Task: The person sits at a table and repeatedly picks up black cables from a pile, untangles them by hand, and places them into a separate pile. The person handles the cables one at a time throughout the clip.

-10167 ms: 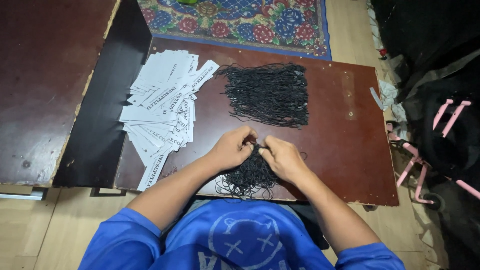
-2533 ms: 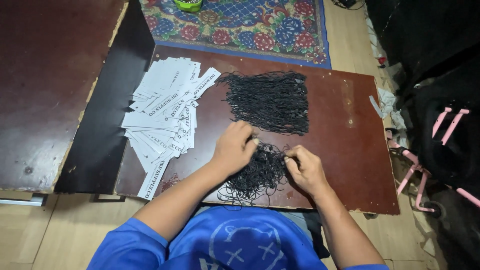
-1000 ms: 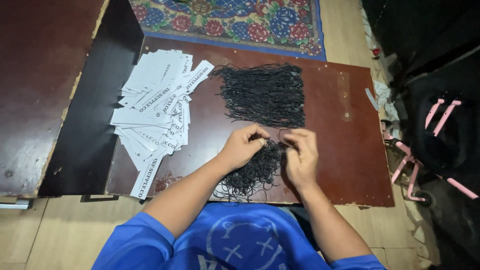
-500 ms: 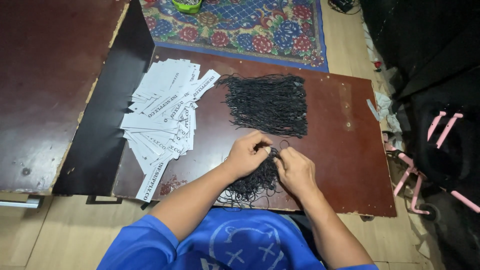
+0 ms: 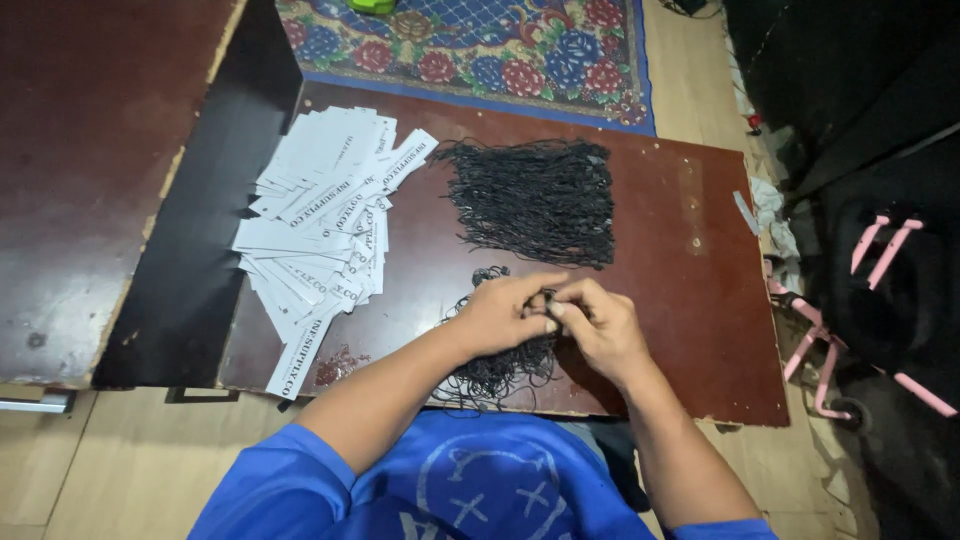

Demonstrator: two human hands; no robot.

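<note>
The person sits at a low brown board laid on the floor, both hands brought together just above its near edge. The left hand and the right hand meet fingertip to fingertip, with the fingers of each pinched narrow on a thin black cord held between them. The cord itself is too fine to trace beyond the pinch.

Directly under and just behind the hands lies a loose tangle of black cords, spreading to the board's near edge. The hands hover over it, and the wrists appear to rest against it, though contact cannot be confirmed.

Farther up the board, well apart from the hands, sits a tidier bundle of black cords laid roughly parallel.

To the left of the bundle, a fanned pile of white tags with dark print overlaps the board's left edge and a black panel beside it. One tag lies slanted at the near left corner.

Beyond the board is a patterned rug with red flowers on blue. To the right, a black bag with pink straps rests on the floor. The person wears a blue shirt.
</note>
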